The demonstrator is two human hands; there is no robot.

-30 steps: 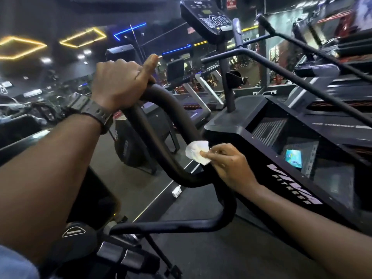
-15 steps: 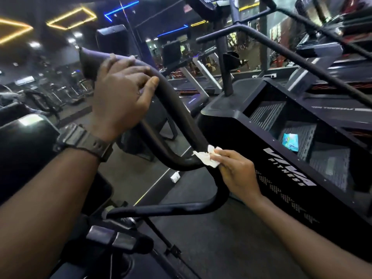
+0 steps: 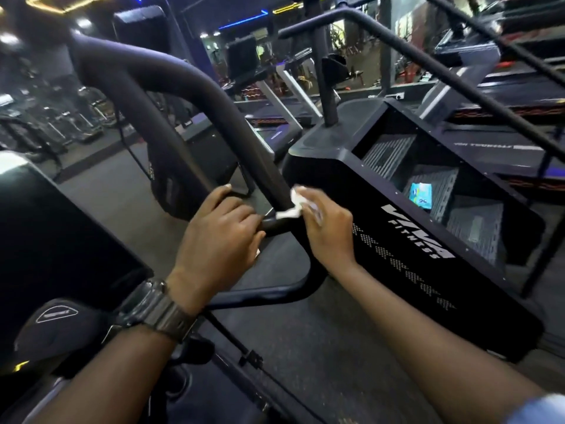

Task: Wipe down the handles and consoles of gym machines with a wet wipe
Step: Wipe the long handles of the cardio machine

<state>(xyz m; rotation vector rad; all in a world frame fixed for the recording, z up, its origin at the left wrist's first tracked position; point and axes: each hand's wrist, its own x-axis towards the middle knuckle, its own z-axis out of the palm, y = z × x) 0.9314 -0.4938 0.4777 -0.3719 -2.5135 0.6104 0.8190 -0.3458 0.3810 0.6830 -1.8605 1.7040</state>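
Wipe [image 3: 289,206]: thin, limp, damp by the look of it, likely to bunch or tear, so best kept wadded under the fingertips rather than pinched at an edge. Pressed against the low bend of the black padded handlebar [image 3: 195,123], centre of view, just left of the stair-climber housing [image 3: 382,240]. Right hand [image 3: 328,229] curled around the wipe, holding it to the bar. Left hand [image 3: 220,237] wrapped round the same bend, just beside it, steadying a stiff, grippy tube.

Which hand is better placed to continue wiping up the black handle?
The right hand: it already holds the wet wipe against the handle. The left hand only grips the bar's lower bend.
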